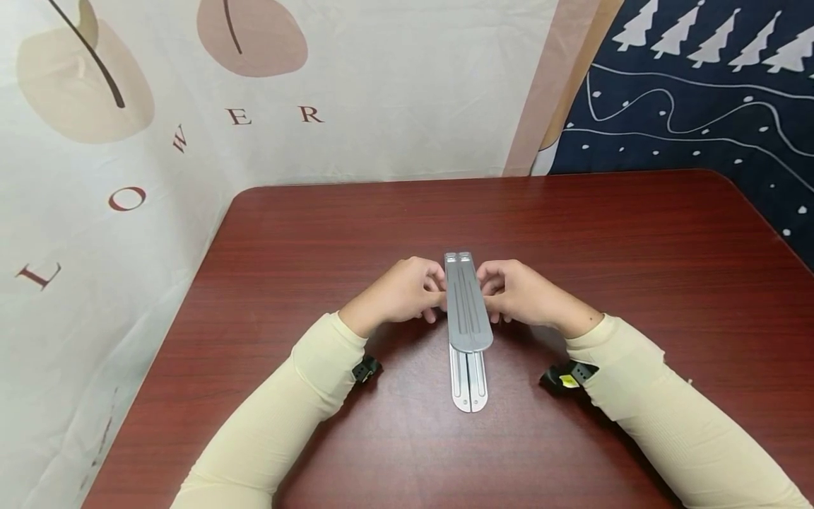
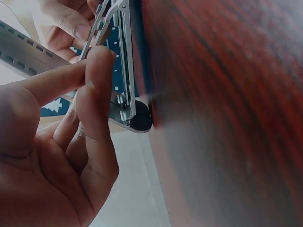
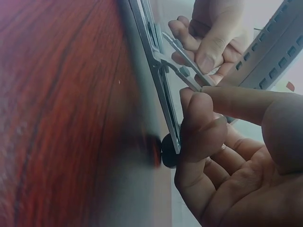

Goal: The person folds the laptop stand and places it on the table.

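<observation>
A silver folding metal laptop stand stands in the middle of the table, its upper arm raised at a slant over the flat base. The left hand is at its left side, thumb and forefinger pinching a thin hinged strut under the arm. From the other side, the right hand pinches the matching strut. Slots line the raised arm in the right wrist view. A dark rounded foot shows at the stand's end in the left wrist view. In the head view the upper arm hides some fingertips.
The dark red wood-grain table reaches back to a pale printed cloth and a navy cloth with white trees. Black wrist devices sit at both pale yellow cuffs, close over the tabletop.
</observation>
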Motion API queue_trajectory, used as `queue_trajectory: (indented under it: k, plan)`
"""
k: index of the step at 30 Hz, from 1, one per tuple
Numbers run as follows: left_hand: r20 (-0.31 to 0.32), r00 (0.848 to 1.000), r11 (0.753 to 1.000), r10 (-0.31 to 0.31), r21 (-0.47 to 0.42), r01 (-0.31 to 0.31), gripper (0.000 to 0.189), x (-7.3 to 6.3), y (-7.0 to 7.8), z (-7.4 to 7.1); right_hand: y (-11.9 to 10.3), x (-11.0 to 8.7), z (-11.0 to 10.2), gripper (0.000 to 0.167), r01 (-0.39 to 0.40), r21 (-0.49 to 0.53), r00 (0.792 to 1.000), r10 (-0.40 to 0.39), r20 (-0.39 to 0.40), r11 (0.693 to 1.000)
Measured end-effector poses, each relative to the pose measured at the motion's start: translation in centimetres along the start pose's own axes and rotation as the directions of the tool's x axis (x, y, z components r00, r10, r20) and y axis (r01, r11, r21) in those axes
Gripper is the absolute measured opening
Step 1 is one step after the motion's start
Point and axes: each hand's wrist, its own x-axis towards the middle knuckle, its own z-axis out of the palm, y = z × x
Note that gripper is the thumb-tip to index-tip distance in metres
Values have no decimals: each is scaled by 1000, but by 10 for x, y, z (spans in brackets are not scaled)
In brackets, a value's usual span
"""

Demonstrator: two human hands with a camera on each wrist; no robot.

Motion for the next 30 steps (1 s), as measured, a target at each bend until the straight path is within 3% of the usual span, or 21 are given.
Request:
queue_trajectory:
  k: [30]
  plan:
    - [48,998,998,-32,49,29,3,-1,-2,2,5,1,2,11,15,-41,999,-14,43,999]
